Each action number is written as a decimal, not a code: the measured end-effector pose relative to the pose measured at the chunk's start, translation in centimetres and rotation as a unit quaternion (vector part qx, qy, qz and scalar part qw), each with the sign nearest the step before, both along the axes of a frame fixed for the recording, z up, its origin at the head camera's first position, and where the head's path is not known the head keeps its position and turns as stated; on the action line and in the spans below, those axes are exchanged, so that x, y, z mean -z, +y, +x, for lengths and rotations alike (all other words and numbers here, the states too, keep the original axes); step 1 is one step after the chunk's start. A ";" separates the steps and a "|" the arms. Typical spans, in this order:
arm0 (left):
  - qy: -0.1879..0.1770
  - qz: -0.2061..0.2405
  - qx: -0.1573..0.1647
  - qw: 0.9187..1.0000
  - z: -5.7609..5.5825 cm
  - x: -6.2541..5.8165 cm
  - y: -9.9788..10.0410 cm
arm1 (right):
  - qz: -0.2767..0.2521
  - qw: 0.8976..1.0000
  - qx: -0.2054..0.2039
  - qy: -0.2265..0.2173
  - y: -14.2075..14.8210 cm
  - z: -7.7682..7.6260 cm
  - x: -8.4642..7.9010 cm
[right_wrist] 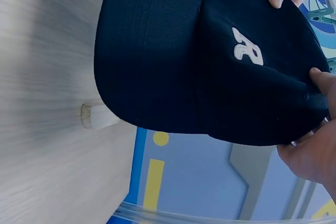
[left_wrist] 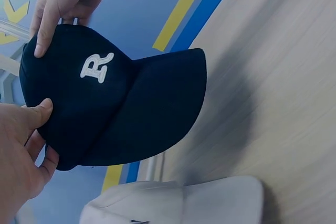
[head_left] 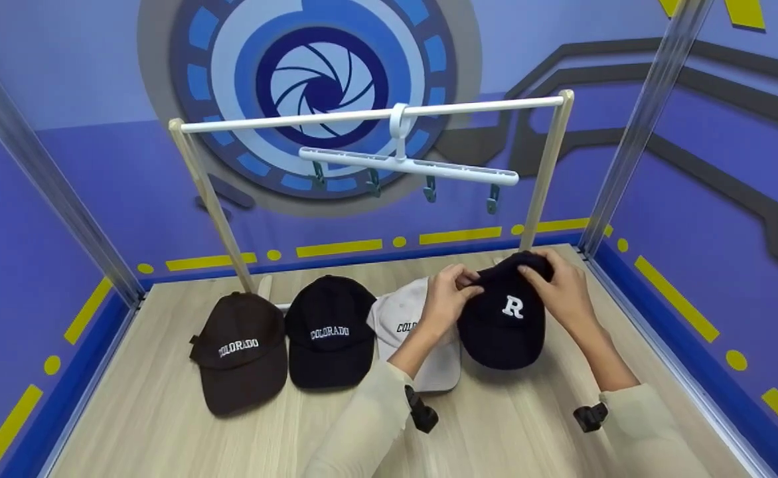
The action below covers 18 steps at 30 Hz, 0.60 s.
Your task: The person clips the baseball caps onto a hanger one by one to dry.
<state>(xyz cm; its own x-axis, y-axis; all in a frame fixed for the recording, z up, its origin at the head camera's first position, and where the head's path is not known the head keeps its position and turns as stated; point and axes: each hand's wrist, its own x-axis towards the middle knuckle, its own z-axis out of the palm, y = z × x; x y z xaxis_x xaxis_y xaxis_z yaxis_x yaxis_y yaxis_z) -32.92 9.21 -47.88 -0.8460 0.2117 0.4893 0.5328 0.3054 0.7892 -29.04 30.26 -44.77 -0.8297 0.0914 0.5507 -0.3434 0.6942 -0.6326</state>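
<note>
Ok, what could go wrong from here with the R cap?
The R cap is held up at its crown by the left hand and right hand, so it could tip or drop if either slips. The grey cap, partly hidden by the left forearm, might get nudged. The hanger hangs from the bar at one point and may swing if bumped.

From a distance I log two plain cream sleeves (head_left: 362, 421), each bearing a small, blocky black camera (head_left: 423, 416) near its end.
</note>
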 end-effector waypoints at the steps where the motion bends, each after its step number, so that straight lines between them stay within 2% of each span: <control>1: -0.003 -0.001 0.001 1.000 -0.2 -0.3 0.0 | -0.002 1.000 0.002 0.000 0.0 0.0 -0.1; 5: -0.003 -0.009 0.008 1.000 -0.8 -1.5 -0.3 | -0.014 1.000 0.010 0.002 -0.1 -0.3 -0.5; 14: 0.048 -0.021 0.007 0.999 -2.5 -3.2 -0.9 | -0.018 1.000 0.017 0.013 -0.7 -0.7 -1.4; 18: 0.054 -0.045 0.017 0.997 -3.1 -4.0 -1.0 | -0.031 0.999 0.028 0.020 -1.2 -1.0 -1.6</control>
